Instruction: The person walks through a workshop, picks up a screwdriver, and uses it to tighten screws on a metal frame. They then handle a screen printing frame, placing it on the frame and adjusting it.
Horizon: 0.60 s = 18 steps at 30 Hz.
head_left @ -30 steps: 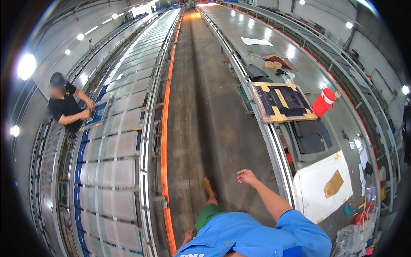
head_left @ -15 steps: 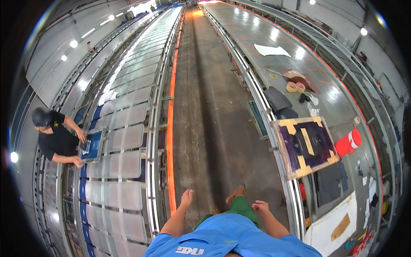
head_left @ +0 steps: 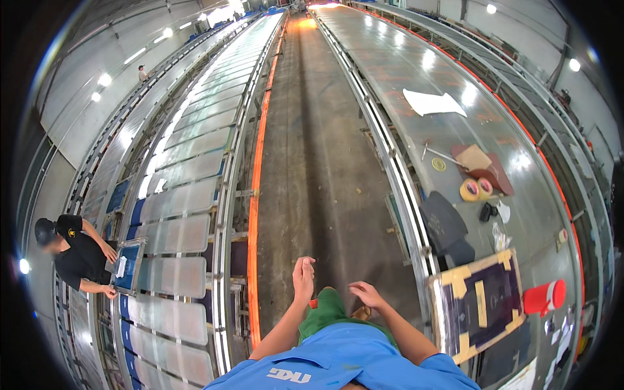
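Observation:
Both my hands hang free in front of my green trousers, over the walkway. My left hand (head_left: 303, 279) is raised a little, its fingers loosely bent and nothing visible in it. My right hand (head_left: 368, 295) has its fingers stretched out, with nothing in it. Nearest on the right is a framed printing screen (head_left: 480, 302) with a dark mesh and strips of tan tape, lying on the long grey table (head_left: 416, 146). A red jug (head_left: 545, 298) lies on its side against that frame. Neither hand touches these things.
Rolls of tape (head_left: 477, 189), a white sheet (head_left: 434, 103) and dark sheets (head_left: 443, 221) lie on the right table. Left runs a long line of flat print pallets (head_left: 175, 233) beside an orange rail (head_left: 259, 175). A co-worker (head_left: 81, 253) there holds a blue screen frame (head_left: 130, 265).
I have moved forward along the walkway, so the tables, jug and co-worker sit lower in view. My right hand has swung forward and inward; my left hand is higher.

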### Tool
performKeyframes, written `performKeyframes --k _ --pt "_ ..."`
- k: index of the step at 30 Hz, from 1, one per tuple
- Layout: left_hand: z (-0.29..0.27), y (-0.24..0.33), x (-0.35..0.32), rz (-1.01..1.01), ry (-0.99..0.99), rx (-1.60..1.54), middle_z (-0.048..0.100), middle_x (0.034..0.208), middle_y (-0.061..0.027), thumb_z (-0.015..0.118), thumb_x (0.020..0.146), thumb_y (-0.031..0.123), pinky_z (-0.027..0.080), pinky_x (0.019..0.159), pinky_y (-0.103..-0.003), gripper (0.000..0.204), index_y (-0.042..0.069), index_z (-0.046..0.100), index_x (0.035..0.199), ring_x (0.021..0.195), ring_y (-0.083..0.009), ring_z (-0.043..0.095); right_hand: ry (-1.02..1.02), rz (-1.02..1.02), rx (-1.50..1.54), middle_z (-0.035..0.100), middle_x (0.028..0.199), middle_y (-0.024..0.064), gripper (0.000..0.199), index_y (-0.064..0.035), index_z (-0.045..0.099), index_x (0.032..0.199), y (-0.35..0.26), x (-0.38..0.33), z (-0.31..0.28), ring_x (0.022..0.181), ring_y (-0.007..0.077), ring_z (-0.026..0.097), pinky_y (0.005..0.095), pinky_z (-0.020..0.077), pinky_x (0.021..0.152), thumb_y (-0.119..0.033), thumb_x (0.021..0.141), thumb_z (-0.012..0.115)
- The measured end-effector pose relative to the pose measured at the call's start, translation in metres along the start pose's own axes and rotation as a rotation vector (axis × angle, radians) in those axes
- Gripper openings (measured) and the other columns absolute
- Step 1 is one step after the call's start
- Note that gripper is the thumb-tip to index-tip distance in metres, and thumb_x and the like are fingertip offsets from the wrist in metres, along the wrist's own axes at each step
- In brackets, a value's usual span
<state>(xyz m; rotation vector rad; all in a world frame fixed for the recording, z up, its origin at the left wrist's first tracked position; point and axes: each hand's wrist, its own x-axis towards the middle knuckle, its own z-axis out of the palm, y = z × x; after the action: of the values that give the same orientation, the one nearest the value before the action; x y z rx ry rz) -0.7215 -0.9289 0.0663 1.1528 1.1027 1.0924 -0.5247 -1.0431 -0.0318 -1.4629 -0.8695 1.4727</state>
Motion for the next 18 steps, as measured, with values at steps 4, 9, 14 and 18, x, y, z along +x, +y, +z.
performKeyframes --k 4,9,14,18 --pt "0.042 0.045 0.099 0.004 0.067 -0.361 0.032 0.061 0.0058 0.042 0.102 0.032 0.023 0.047 -0.021 0.031 0.005 0.054 0.092 0.051 -0.0026 0.026 -0.094 -0.346 -0.317 0.064 0.099 0.0116 0.044 -0.0010 0.061 0.116 -0.109 0.068 0.013 0.095 0.0241 0.058 0.0351 0.0452 0.085 -0.037 0.090 0.060" --pt "0.057 0.035 0.225 -0.198 -0.017 -0.794 0.030 0.060 0.0028 0.042 0.101 0.038 0.030 0.053 -0.026 0.027 0.013 0.053 0.099 0.052 -0.0089 0.031 -0.068 -0.416 -0.635 0.061 0.090 0.0169 0.046 -0.0005 0.062 0.101 -0.157 0.168 -0.008 0.093 0.0323 0.056 0.0406 0.0446 0.080 -0.044 0.090 0.057" --pt "0.082 0.031 0.330 -0.352 -0.074 -0.908 0.038 0.064 0.0010 0.044 0.100 0.036 0.034 0.057 -0.031 0.026 0.013 0.056 0.104 0.057 -0.0121 0.037 -0.046 -0.226 -0.494 0.062 0.084 0.0175 0.042 -0.0052 0.061 0.104 -0.219 0.237 -0.040 0.080 0.0332 0.060 0.0423 0.0466 0.072 -0.044 0.095 0.050" --pt "0.117 0.041 0.421 -0.395 -0.225 -0.766 0.046 0.069 -0.0009 0.046 0.100 0.034 0.039 0.062 -0.032 0.027 0.010 0.057 0.106 0.063 -0.0140 0.044 0.098 -0.131 -0.340 0.063 0.079 0.0179 0.041 -0.0053 0.061 0.104 -0.268 0.275 -0.061 0.075 0.0338 0.062 0.0422 0.0467 0.068 -0.044 0.095 0.050"
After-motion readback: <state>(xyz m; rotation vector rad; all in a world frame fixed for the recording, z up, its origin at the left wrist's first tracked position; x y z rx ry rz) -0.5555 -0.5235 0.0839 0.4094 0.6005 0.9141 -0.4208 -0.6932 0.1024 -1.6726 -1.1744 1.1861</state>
